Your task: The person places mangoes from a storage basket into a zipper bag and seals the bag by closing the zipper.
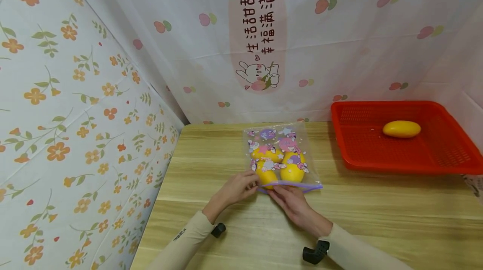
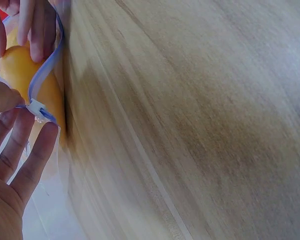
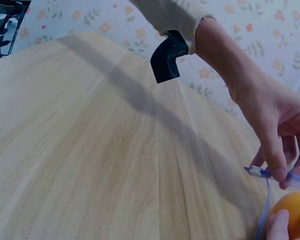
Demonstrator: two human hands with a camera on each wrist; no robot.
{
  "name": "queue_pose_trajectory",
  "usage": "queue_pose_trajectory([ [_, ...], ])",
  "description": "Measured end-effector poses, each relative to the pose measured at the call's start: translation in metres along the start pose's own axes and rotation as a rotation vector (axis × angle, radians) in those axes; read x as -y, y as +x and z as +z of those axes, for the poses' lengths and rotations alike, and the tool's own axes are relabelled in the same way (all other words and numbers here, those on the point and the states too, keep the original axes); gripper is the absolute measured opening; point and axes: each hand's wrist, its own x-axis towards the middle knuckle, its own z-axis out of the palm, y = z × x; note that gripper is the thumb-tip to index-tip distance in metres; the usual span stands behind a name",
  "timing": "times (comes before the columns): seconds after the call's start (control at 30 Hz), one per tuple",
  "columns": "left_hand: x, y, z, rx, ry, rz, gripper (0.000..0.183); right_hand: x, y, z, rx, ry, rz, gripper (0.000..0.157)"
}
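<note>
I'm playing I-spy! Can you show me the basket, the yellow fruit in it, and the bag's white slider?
Basket (image 1: 377, 152): head view, on its bare floor.
Fruit (image 1: 401, 129): head view, on the middle of its side.
Slider (image 2: 36, 107): left wrist view, on its white body.

Wood-grain table (image 1: 256, 236), clear printed zip bag (image 1: 281, 152), red plastic basket (image 1: 411, 168)
</note>
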Motion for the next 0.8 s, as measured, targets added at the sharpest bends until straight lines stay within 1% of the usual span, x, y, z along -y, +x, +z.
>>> queue_pose_trajectory([
  [0.13, -0.0001, -0.0001, -0.0002, -0.001, 0.005, 0.007, 0.01, -0.0016, 0.0032, 0.0025, -0.009, 0.027, -0.005, 0.04],
  [0.3, 0.0004, -0.0006, 0.0001, -0.001, 0.012, 0.003, 0.01, -0.0039, 0.0062, 0.0042, -0.019, 0.066, 0.011, 0.04],
  [0.47, 0.0012, -0.0012, 0.0003, 0.0, 0.012, 0.003, 0.01, -0.0058, 0.0082, 0.0061, -0.001, 0.111, 0.028, 0.038],
  [0.7, 0.0016, -0.0026, 0.0015, -0.016, -0.024, 0.025, 0.012, -0.0043, 0.0031, 0.0006, 0.089, 0.13, 0.058, 0.041],
  [0.8, 0.0019, -0.0028, 0.0016, -0.022, -0.034, 0.03, 0.013, -0.0005, -0.0006, -0.0034, 0.131, 0.129, 0.09, 0.042],
])
